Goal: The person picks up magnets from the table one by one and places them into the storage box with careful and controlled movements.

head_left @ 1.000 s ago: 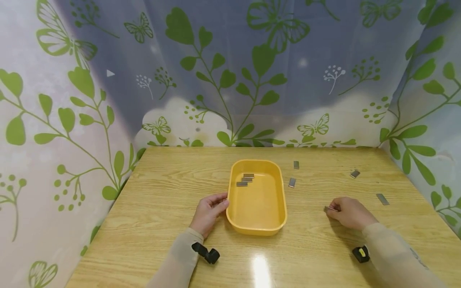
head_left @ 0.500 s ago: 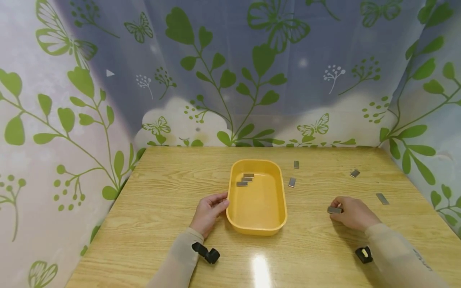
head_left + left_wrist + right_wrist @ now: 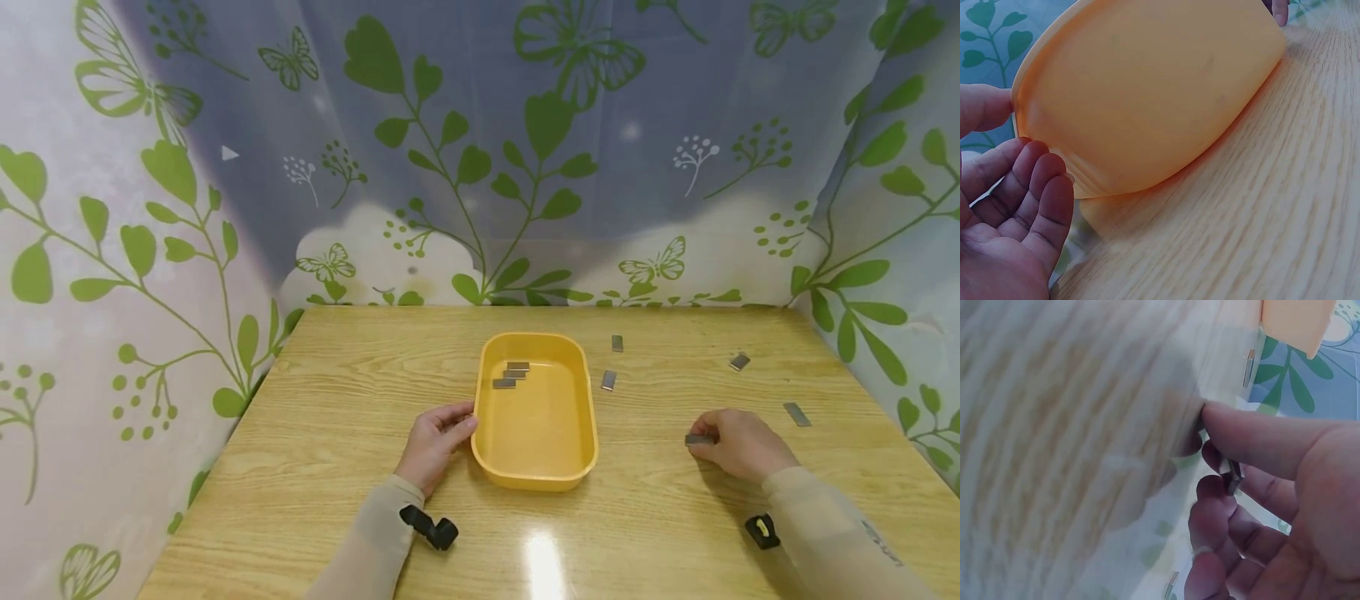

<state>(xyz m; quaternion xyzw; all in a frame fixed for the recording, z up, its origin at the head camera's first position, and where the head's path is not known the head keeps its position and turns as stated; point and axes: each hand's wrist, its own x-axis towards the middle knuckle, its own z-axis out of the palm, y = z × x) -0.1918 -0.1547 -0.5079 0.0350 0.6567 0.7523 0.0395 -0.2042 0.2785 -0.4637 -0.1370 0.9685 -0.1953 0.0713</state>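
My left hand [image 3: 433, 446] holds the near left side of a yellow plastic tray [image 3: 534, 482]. In the left wrist view the thumb is at the rim and the bent fingers [image 3: 1054, 200] lie against the outer wall below it. To the right of the tray, my right hand [image 3: 738, 446] pinches a small flat grey metal block [image 3: 699, 440] low over the table. The right wrist view shows that metal block [image 3: 1233, 477] end-on between the thumb and curled fingers. Three similar metal blocks [image 3: 513, 375] lie in a stepped row inside the tray, toward its far left.
Several more grey blocks lie on the wooden table [image 3: 337, 375]: one block [image 3: 617, 343] and another block [image 3: 609, 380] right of the tray, a third block [image 3: 739, 362] farther right, and one block [image 3: 797, 414] beyond my right hand. A patterned curtain [image 3: 480, 167] borders the table.
My right hand has shifted slightly right, and the block in its fingers has turned from slanted to nearly level. The left hand and tray stay where they were.
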